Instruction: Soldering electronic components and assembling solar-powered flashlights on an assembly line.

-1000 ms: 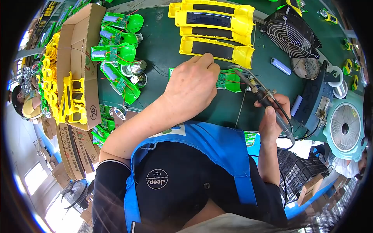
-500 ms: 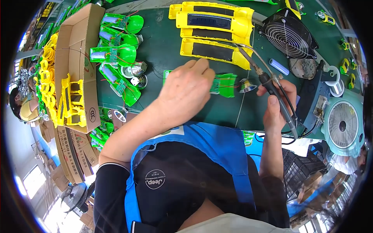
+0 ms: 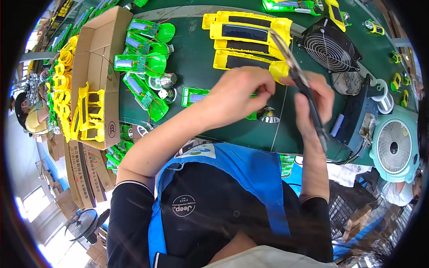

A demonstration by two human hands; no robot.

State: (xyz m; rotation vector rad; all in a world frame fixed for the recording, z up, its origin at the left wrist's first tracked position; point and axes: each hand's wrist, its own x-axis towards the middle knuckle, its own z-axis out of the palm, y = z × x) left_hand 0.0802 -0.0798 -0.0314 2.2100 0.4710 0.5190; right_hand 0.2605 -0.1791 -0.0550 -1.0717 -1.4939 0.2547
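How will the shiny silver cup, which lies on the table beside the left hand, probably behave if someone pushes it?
The silver cup may roll or swivel, as its rim looks round and its body narrows. Its smooth, shiny surface could feel somewhat slippery. It is probably stiff, since no dent or sag shows.

Soldering iron (image 3: pixel 309 94), 2 o'clock in the view: bright metal shaft, dark matt grip. 
Reflector (image 3: pixel 270 117), between 2 and 3 o'clock: mirror-bright, metallic look. 
Green shell (image 3: pixel 186 97), 11 o'clock: glossy plastic. 
Yellow casings (image 3: pixel 216 32), between 12 and 1 o'clock: glossy plastic; dark inlays (image 3: pixel 243 32), one glossy, the rest matt. 
Bench (image 3: pixel 192 67): dark green, smooth, satin. 
Carton (image 3: pixel 94 40), 10 o'clock: matt brown cardboard. 
Solder spool (image 3: pixel 385 106), 3 o'clock: silvery metal coil. 
Apron (image 3: pixel 243 163), 5 o'clock: blue cloth, creased.
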